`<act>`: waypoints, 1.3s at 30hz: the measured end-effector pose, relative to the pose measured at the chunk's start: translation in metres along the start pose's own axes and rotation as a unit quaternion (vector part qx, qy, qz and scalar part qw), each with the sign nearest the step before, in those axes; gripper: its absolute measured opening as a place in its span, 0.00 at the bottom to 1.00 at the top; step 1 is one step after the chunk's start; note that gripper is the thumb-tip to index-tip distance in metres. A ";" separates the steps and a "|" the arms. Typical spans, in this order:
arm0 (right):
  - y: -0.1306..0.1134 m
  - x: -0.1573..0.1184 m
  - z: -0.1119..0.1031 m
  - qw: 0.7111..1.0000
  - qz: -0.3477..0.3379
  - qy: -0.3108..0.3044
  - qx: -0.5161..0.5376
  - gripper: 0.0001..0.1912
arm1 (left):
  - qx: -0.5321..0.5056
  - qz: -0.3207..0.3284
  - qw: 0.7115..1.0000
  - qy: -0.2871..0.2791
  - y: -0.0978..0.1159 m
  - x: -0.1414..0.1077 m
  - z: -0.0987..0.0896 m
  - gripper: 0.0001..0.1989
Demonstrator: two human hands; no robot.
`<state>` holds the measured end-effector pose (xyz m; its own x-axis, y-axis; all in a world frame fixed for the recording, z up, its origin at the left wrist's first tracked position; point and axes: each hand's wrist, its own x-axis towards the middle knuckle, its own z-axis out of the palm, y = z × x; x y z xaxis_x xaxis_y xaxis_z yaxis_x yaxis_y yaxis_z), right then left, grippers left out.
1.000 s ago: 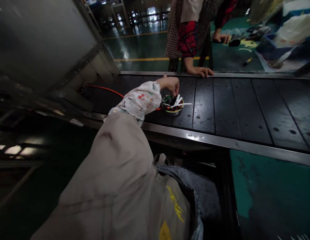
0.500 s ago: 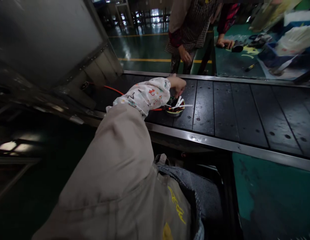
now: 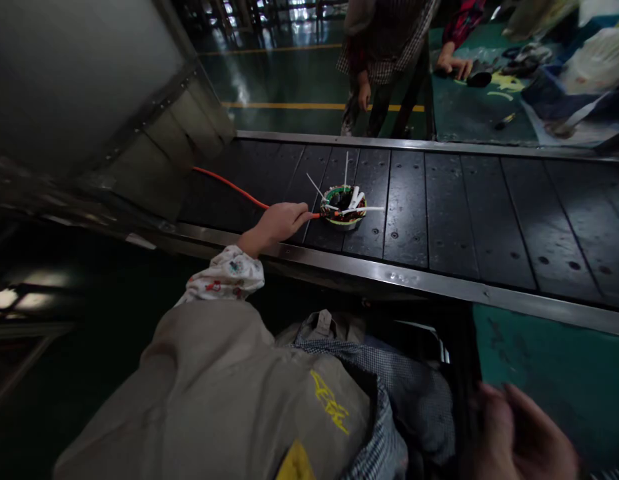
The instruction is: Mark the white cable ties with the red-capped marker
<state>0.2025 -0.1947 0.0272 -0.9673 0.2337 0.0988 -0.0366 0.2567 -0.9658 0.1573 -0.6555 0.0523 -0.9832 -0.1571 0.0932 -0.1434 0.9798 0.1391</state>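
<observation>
My left hand (image 3: 278, 225) rests over the conveyor's near rail, its fingers closed round an orange cable (image 3: 229, 185). The cable's end reaches the near left side of a motor stator (image 3: 345, 222), a ring-shaped part with dark windings and a green inner edge. White sleeves (image 3: 358, 199) and thin white ties stick out of the stator, which lies on the black slats. Low at the right, my right hand (image 3: 522, 433) is blurred, its fingers loosely curled with a gap between them; nothing shows in it.
The slatted conveyor (image 3: 449, 213) runs across between metal rails, with a metal housing (image 3: 89, 80) at its left end. Across it stands a co-worker (image 3: 384, 67), one hand on a green table (image 3: 469, 120) with a bin and loose parts. Another green surface (image 3: 559, 360) is near right.
My left hand has drawn back from above the stator to the cable on its left, uncovering the ring and upright ties. My right hand has come into view at the lower right.
</observation>
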 end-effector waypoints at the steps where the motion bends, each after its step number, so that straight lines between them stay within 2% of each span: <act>1: 0.001 0.000 0.016 1.000 0.011 -0.011 -0.012 0.17 | 0.005 0.027 0.999 0.029 0.005 -0.005 0.003 0.22; 2: 0.001 0.002 0.033 0.999 0.021 -0.044 -0.017 0.18 | 0.012 0.047 0.997 0.056 0.012 -0.007 0.004 0.23; 4: -0.003 0.012 0.068 0.985 0.034 -0.169 0.001 0.22 | 0.016 0.080 0.993 0.082 0.031 -0.004 0.004 0.25; 6: -0.007 0.024 0.100 0.961 0.055 -0.262 0.069 0.24 | 0.009 0.102 0.990 0.096 0.053 0.003 0.003 0.25; 9: -0.008 0.036 0.141 0.923 0.104 -0.331 0.165 0.25 | -0.026 0.132 0.985 0.113 0.083 0.008 0.005 0.22; 12: -0.007 0.036 0.169 0.904 0.134 -0.337 0.226 0.27 | -0.092 0.174 0.972 0.125 0.104 0.004 0.015 0.14; 16: -0.005 0.036 0.186 0.901 0.142 -0.296 0.284 0.27 | -0.160 0.234 0.952 0.112 0.126 -0.015 0.034 0.10; 18: -0.005 0.039 0.190 0.911 0.146 -0.254 0.289 0.24 | -0.171 0.304 0.934 0.070 0.130 -0.021 0.033 0.12; 20: -0.004 0.044 0.194 0.918 0.158 -0.219 0.290 0.23 | -0.159 0.380 0.911 0.025 0.127 -0.014 0.018 0.13; 21: -0.004 0.045 0.195 0.919 0.163 -0.209 0.292 0.23 | -0.150 0.414 0.897 0.021 0.123 -0.003 0.006 0.11; 22: -0.004 0.047 0.197 0.919 0.165 -0.204 0.293 0.23 | -0.159 0.404 0.899 0.050 0.119 0.012 -0.007 0.06; 23: -0.005 0.047 0.197 0.921 0.164 -0.200 0.291 0.22 | -0.201 0.368 0.903 0.091 0.114 0.033 -0.020 0.07; 25: -0.005 0.048 0.197 0.931 0.147 -0.197 0.271 0.20 | -0.289 0.295 0.889 0.198 0.109 0.084 -0.040 0.12; 26: -0.004 0.048 0.195 0.937 0.134 -0.198 0.255 0.18 | -0.304 0.317 0.876 0.200 0.109 0.114 -0.045 0.13; 27: -0.003 0.049 0.193 0.943 0.121 -0.200 0.236 0.17 | -0.284 0.346 0.883 0.138 0.113 0.143 -0.045 0.12; 29: 0.000 0.052 0.186 0.954 0.096 -0.208 0.192 0.15 | -0.243 0.341 0.907 -0.034 0.128 0.195 -0.034 0.17; 30: 0.002 0.054 0.182 0.959 0.085 -0.213 0.168 0.14 | -0.237 0.342 0.900 -0.132 0.140 0.216 -0.025 0.22; 32: 0.005 0.061 0.174 0.966 0.065 -0.216 0.124 0.13 | -0.227 0.343 0.867 -0.281 0.168 0.246 -0.005 0.28; 34: 0.006 0.069 0.166 0.970 0.048 -0.220 0.092 0.12 | -0.190 0.359 0.823 -0.397 0.197 0.264 0.012 0.29; 36: 0.005 0.077 0.159 0.972 0.040 -0.223 0.062 0.12 | -0.126 0.355 0.786 -0.490 0.220 0.272 0.023 0.29; 39: 0.003 0.085 0.151 0.973 0.040 -0.226 0.027 0.12 | -0.058 0.322 0.752 -0.572 0.239 0.275 0.034 0.30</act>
<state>0.0819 -0.3154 -0.0029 -0.9788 -0.1885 -0.0807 0.0419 0.2014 -0.9786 -0.1513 -0.4604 0.0775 -0.3088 0.6196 -0.7216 0.3504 0.7794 0.5193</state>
